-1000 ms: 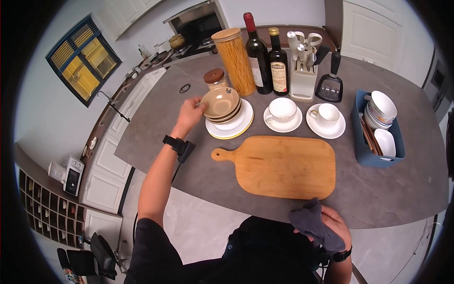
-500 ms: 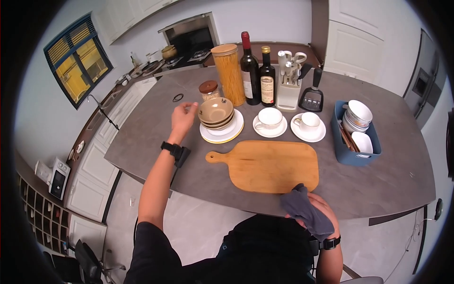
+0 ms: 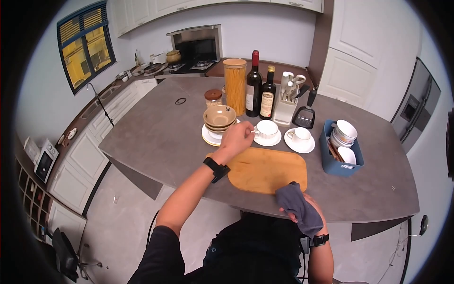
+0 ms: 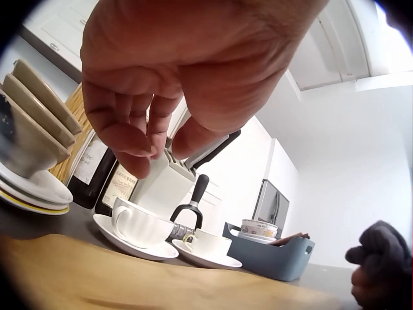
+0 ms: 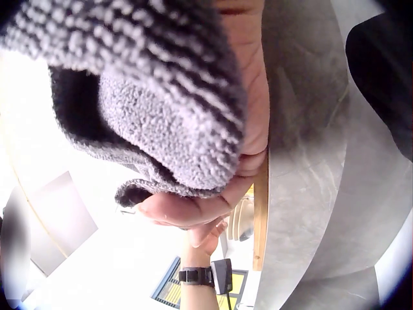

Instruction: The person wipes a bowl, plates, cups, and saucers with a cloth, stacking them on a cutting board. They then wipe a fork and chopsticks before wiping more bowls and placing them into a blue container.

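Observation:
My left hand [image 3: 236, 138] hangs over the far edge of the cutting board [image 3: 269, 173], fingers loosely bent and holding nothing. Its fingertips are nearest the left white cup [image 3: 267, 128], which stands on a saucer [image 4: 148, 250]; in the left wrist view they show above it. A second white cup [image 3: 299, 136] sits on its own saucer to the right. Brown bowls [image 3: 220, 116], stacked on white plates [image 3: 206, 137], stand left of the hand, which partly hides the plates. At the board's near right corner my right hand [image 3: 312, 207] grips a dark grey cloth [image 3: 298, 208].
Behind the cups are a pasta jar [image 3: 235, 87], two bottles [image 3: 253, 92], a knife block [image 3: 285, 106] and a black spatula [image 3: 305, 115]. A small lidded jar [image 3: 213, 98] stands behind the bowls. On the right, a blue bin [image 3: 343, 168] holds more bowls.
My left hand has left the side of the brown bowls and moved right, to near the left cup. The right hand keeps the cloth at the board's near edge. The head view has shifted.

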Motion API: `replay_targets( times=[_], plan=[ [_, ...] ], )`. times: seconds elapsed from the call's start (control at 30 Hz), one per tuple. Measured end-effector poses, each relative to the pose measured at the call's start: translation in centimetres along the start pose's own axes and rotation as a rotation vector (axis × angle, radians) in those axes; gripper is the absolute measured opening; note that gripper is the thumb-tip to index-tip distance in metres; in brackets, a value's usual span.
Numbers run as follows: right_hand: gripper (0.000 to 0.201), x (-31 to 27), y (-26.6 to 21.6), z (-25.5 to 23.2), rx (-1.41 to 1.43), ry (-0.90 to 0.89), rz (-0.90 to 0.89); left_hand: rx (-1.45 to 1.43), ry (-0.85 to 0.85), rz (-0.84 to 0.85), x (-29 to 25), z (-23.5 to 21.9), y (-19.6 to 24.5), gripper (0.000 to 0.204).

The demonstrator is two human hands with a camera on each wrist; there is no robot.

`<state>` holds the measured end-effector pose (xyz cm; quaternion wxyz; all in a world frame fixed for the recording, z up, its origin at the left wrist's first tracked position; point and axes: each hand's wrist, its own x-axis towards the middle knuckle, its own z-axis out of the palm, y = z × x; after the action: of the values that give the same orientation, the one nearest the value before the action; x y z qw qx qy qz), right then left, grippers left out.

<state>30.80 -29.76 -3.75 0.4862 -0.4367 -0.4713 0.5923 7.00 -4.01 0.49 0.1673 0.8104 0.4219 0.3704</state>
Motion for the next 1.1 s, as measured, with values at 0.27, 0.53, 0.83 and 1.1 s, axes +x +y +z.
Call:
replay_targets(
  times=[0.27, 0.53, 0.83, 1.1],
  plan=[
    [0.046, 0.6, 1.3, -1.3, 0.116, -0.044, 0.052, 0.078, -0.055, 0.089, 1.2, 2.3, 0.6, 0.024],
    [0.044, 0.5, 0.3, -0.4, 0.309, 0.005, 0.102, 0.141, -0.211, 0.059, 2.6, 1.9, 1.5, 0.031],
    [0.059, 0.7, 2.1, -1.5, 0.561, -0.051, 0.054, 0.180, -0.270, 0.042, 4.0, 4.5, 1.0, 0.032],
    [0.091, 1.7, 3.3, -2.6, 0.830, -0.077, 0.043, 0.194, -0.280, 0.012, 5.9, 5.2, 0.3, 0.029]
  ],
)
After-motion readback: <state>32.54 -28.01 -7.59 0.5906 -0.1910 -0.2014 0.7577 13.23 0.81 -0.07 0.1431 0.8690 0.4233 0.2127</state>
